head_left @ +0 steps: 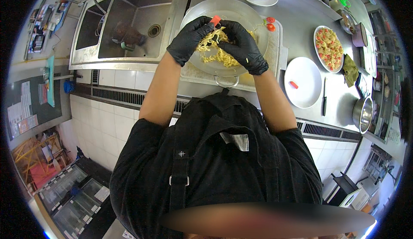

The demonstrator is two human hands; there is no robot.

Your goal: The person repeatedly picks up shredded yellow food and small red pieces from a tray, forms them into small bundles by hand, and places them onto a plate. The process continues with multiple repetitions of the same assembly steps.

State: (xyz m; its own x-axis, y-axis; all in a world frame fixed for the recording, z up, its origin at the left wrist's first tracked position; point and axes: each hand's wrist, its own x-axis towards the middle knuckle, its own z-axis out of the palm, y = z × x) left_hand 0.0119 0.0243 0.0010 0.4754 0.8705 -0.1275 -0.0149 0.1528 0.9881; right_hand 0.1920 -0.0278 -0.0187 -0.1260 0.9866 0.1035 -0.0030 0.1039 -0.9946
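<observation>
Both of my hands wear black gloves and work over a wide two-handled metal pan (254,18). My left hand (189,40) is closed, with a small red-orange piece (215,20) at its fingertips, possibly crab stick. My right hand (244,47) curls around a tangle of yellow noodles (210,45), close to that piece. More noodles (223,59) hang below and lie in the pan. To the right, a white plate (303,97) bears one similar red piece (293,84). An oval white dish (318,59) beyond it holds several noodle-wrapped bundles (329,43) with red bits.
Halved cherry tomatoes (270,24) lie on the tray (275,45) under the pan. A knife (324,103) rests beside the plate. A metal bowl (362,114) stands at the counter's right end, a green cloth (350,70) behind it. At the left is a steel sink (142,13).
</observation>
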